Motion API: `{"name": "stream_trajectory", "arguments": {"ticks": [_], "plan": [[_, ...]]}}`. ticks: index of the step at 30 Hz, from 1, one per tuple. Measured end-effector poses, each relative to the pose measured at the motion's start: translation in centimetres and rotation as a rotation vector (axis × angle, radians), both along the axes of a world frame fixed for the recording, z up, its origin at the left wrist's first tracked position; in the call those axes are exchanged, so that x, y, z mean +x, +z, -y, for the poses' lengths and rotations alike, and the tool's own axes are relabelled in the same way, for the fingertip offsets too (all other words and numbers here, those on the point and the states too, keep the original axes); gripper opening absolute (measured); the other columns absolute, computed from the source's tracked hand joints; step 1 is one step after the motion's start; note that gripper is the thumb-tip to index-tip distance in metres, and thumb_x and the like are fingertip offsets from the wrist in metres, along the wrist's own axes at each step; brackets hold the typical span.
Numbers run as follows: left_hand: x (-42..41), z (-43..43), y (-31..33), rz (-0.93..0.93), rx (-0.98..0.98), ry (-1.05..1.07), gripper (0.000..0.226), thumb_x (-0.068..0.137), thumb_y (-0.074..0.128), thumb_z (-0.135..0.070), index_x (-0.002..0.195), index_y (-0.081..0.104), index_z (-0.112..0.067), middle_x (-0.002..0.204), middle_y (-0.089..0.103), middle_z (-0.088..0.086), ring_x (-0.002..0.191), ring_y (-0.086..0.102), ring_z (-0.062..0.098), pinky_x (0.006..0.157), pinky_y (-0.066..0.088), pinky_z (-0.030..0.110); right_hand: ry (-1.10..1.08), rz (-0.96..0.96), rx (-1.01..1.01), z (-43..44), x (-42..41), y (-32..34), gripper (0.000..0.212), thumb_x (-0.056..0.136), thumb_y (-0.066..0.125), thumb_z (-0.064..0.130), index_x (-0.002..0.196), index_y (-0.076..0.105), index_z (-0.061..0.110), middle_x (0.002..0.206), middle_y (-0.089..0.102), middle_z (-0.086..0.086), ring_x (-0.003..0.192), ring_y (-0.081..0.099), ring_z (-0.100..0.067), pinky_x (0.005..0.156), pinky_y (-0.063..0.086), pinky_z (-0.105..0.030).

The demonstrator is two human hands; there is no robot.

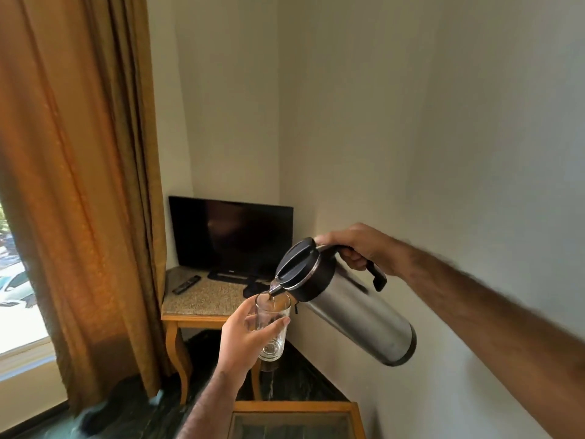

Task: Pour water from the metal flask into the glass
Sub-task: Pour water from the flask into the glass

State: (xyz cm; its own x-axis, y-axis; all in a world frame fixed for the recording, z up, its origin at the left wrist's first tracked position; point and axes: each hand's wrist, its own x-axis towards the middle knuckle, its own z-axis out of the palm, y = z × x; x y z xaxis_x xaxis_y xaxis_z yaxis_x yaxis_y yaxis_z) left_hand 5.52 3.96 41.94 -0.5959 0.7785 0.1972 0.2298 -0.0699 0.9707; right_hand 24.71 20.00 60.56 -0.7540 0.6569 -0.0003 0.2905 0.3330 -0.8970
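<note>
The metal flask (357,315) has a steel body, a black lid and a black handle. My right hand (361,248) grips its handle and holds it tilted, spout down to the left. The spout sits just over the rim of a clear glass (273,331). My left hand (243,337) holds the glass upright in the air, fingers wrapped around its side. A thin dark stream shows at the spout inside the rim. How much water is in the glass is hard to tell.
A wooden side table (202,308) with a stone top stands in the corner, carrying a dark TV (231,236) and a remote (186,284). An orange curtain (82,198) hangs at left beside a window. A glass-topped wooden table (294,419) lies below my hands. A white wall is close on the right.
</note>
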Motion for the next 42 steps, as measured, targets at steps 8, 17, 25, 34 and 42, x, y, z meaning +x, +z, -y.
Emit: {"name": "stream_trajectory", "arguments": {"ticks": [8, 17, 25, 34, 42], "plan": [[-0.5, 0.6, 1.3, 0.021, 0.006, -0.003, 0.045, 0.078, 0.094, -0.027, 0.116, 0.073, -0.036, 0.107, 0.085, -0.009, 0.104, 0.081, 0.016, 0.089, 0.068, 0.044, 0.104, 0.412, 0.098, 0.5, -3.1, 5.7, 0.048, 0.083, 0.075, 0.055, 0.059, 0.049, 0.022, 0.058, 0.041, 0.002, 0.050, 0.035, -0.014, 0.051, 0.032, -0.027], [-0.4, 1.1, 0.9, 0.015, -0.009, -0.020, 0.062, 0.062, 0.095, -0.053, 0.118, 0.074, -0.034, 0.108, 0.085, -0.007, 0.104, 0.082, 0.015, 0.095, 0.066, 0.049, 0.184, 0.596, 0.131, 2.2, -5.6, 7.8, 0.044, 0.087, 0.073, 0.053, 0.053, 0.070, 0.025, 0.057, 0.046, 0.003, 0.049, 0.041, -0.013, 0.054, 0.037, -0.026], [0.0, 0.7, 0.1, -0.020, -0.029, -0.036, 0.051, 0.075, 0.096, -0.036, 0.120, 0.072, -0.032, 0.110, 0.083, -0.009, 0.100, 0.080, 0.009, 0.089, 0.063, 0.033, 0.153, 0.658, 0.141, 3.2, -7.3, 8.6, 0.039, 0.084, 0.076, 0.050, 0.091, 0.063, 0.013, 0.061, 0.050, 0.001, 0.051, 0.045, -0.014, 0.053, 0.040, -0.027], [0.1, 1.0, 0.2, 0.011, -0.002, -0.030, 0.073, 0.059, 0.093, -0.059, 0.123, 0.072, -0.031, 0.111, 0.083, -0.006, 0.104, 0.080, 0.013, 0.089, 0.067, 0.040, 0.145, 0.633, 0.114, 3.5, -8.3, 8.7, 0.060, 0.065, 0.088, 0.050, 0.112, 0.068, 0.018, 0.081, 0.058, -0.006, 0.064, 0.051, -0.022, 0.059, 0.045, -0.035], [-0.1, 1.7, 0.3, 0.012, 0.003, -0.028, 0.052, 0.075, 0.096, -0.033, 0.121, 0.073, -0.028, 0.107, 0.086, -0.005, 0.098, 0.083, 0.011, 0.077, 0.062, 0.023, 0.128, 0.658, 0.187, 4.8, -8.4, 9.5, 0.048, 0.071, 0.084, 0.049, 0.103, 0.068, 0.017, 0.073, 0.057, -0.003, 0.056, 0.051, -0.018, 0.051, 0.046, -0.027]]}}
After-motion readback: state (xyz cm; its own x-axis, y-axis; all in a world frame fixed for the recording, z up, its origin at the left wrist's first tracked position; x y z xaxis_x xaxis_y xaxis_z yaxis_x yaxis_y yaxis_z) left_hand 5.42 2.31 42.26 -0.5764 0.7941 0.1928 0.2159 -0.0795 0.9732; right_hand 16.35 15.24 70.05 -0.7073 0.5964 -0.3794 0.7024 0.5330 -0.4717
